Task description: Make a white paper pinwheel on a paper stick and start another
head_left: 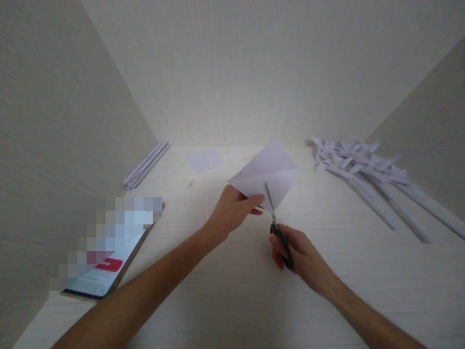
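Note:
My left hand (232, 211) pinches the near corner of a folded white paper sheet (267, 172), held up above the pale wooden desk (225, 300). My right hand (300, 254) grips black-handled scissors (276, 223), whose blades point up and away into the paper's lower edge. The sheet is folded into a triangle-like shape with a crease across it.
A pile of rolled paper sticks with folded tops (366, 177) lies at the right. Several rolled paper tubes (145, 165) rest against the left wall. A small square paper (204, 160) lies at the back. A phone (109, 271) lies at the near left.

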The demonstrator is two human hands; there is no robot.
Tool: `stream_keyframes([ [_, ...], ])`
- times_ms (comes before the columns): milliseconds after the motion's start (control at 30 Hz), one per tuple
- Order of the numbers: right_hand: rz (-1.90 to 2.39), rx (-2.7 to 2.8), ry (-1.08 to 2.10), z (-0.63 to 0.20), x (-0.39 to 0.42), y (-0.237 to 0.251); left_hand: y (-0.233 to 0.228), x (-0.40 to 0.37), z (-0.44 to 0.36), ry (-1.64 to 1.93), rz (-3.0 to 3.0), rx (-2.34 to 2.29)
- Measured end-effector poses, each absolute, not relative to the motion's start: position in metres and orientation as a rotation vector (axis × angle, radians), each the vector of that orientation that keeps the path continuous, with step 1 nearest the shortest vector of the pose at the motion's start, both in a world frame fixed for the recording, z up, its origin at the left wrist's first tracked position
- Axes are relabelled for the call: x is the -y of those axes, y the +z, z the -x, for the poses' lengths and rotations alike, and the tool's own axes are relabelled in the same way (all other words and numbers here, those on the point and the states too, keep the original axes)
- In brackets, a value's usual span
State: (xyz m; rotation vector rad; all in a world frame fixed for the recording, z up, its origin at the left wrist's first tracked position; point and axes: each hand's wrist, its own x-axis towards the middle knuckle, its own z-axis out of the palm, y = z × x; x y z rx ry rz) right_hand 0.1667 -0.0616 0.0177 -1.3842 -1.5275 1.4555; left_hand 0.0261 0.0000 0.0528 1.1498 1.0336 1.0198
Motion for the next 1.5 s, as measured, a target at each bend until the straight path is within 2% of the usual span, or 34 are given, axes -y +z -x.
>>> stream_keyframes([
  [1333, 1.419, 1.526, 1.432, -0.167, 0.06, 0.017, 0.052, 0.003, -0.027, 0.988, -1.138, -1.031],
  [1500, 1.408, 1.527, 1.444, -0.167, 0.06, 0.018, 0.055, -0.006, -0.017, 1.127, -1.144, -1.069],
])
